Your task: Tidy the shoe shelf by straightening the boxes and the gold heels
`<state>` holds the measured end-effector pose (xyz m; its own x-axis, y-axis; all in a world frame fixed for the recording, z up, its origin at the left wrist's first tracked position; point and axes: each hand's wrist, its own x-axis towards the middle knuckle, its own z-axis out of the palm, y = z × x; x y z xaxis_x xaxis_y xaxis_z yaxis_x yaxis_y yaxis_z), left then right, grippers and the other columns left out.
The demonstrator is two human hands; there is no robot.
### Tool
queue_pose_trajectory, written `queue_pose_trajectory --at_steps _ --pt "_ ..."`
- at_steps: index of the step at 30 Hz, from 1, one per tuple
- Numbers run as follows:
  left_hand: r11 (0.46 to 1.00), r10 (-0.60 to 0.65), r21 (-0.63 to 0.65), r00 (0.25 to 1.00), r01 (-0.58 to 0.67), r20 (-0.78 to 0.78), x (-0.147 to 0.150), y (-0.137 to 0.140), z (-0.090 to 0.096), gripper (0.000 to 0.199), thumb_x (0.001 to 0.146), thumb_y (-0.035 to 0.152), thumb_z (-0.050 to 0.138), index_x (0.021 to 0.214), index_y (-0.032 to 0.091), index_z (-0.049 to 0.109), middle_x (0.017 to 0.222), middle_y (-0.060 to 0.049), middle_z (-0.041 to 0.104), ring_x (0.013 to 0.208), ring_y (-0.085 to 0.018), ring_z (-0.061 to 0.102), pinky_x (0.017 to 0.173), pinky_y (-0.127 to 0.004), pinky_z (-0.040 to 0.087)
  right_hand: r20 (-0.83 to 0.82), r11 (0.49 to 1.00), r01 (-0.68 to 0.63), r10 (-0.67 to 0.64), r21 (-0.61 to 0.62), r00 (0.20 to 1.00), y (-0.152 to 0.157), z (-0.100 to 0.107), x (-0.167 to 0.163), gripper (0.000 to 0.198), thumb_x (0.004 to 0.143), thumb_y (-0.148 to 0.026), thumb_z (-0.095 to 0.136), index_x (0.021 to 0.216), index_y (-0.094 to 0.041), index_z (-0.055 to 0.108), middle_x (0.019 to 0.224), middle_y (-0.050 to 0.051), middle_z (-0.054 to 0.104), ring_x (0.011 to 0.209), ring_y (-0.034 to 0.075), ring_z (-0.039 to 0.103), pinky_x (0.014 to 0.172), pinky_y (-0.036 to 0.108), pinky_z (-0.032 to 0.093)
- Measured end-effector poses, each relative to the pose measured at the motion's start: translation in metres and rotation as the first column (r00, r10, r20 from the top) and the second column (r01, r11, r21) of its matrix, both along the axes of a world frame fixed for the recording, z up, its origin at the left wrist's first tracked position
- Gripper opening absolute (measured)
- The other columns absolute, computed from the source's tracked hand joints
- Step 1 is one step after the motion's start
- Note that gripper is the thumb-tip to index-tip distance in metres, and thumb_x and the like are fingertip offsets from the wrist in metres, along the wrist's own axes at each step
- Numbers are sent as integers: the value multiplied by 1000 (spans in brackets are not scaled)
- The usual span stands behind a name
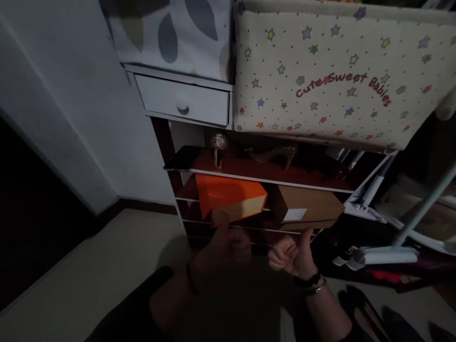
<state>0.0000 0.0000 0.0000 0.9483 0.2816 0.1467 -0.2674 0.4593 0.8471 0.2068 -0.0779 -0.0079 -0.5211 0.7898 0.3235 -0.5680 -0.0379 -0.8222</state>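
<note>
My left hand is curled into a fist with the thumb pointing up. Its thumb tip overlaps the lower edge of an orange and tan box; whether it touches is unclear in the dim light. Beside it my right hand is also a fist, thumb raised, just below a brown cardboard box with a white label. No object shows in either hand. Both boxes sit at the shoe rack, under a dark red shelf. On that shelf are glittery high-heeled shoes and a flat black item.
A white drawer is above the shelf at left. A star-printed cream panel hangs over the upper right. A squeegee-like tool with a long handle leans at right, near dark shoes on the floor. A wall stands left.
</note>
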Motion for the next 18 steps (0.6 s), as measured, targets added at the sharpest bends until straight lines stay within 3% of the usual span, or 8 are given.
queue_pose_trajectory --at_steps 6,9,11,13,14,15,16,18 --pt "999 -34 -26 998 36 58 3 1 -2 86 70 105 5 49 24 22 43 5 12 36 -8 11 42 -29 9 -10 998 55 -55 38 998 -5 1 7 85 81 -100 19 55 -22 38 49 -7 25 42 8 19 45 25 22" --pt "995 53 -83 995 -47 79 13 6 -7 85 82 99 18 55 20 37 47 5 22 40 -8 20 44 -27 17 144 949 308 -315 69 938 -8 12 30 89 83 -99 20 66 -19 54 56 -1 40 49 12 34 51 27 32" --pt "974 197 -119 980 -193 24 23 10 -10 85 89 93 28 71 15 58 58 -2 46 50 -12 43 52 -26 33 271 763 618 -646 190 714 -11 20 60 83 88 -95 33 88 -18 66 77 5 58 67 17 52 65 31 45" --pt "940 302 -145 951 -309 -66 36 13 -12 83 94 86 33 101 12 70 94 -15 67 81 -21 63 71 -31 46 298 354 853 -922 383 249 -12 23 98 66 94 -82 48 109 -21 68 104 8 67 97 24 62 90 37 50" --pt "928 326 -153 939 -341 -111 43 15 -13 82 96 83 33 114 11 70 117 -20 68 97 -25 65 79 -34 48 306 144 883 -952 448 0 -12 21 117 61 96 -75 51 120 -21 66 120 10 66 115 27 60 104 41 46" --pt "918 342 -156 927 -364 -153 49 16 -14 80 98 80 33 125 12 67 138 -22 61 109 -28 63 84 -36 48 330 3 877 -927 480 -178 -12 18 136 62 96 -72 53 130 -21 63 135 11 63 129 29 55 114 44 40" --pt "909 359 -152 914 -389 -190 56 17 -15 78 100 77 32 133 14 64 152 -22 51 117 -30 61 85 -36 48 359 -74 872 -892 484 -276 -11 13 152 68 95 -71 53 140 -20 58 147 13 56 139 30 49 121 46 34" --pt "887 409 -116 877 -447 -251 70 19 -19 77 103 72 25 147 16 55 167 -19 34 127 -32 55 85 -35 47 439 -116 893 -839 435 -323 -7 1 175 86 92 -75 53 155 -16 44 162 17 43 150 32 39 127 47 27"
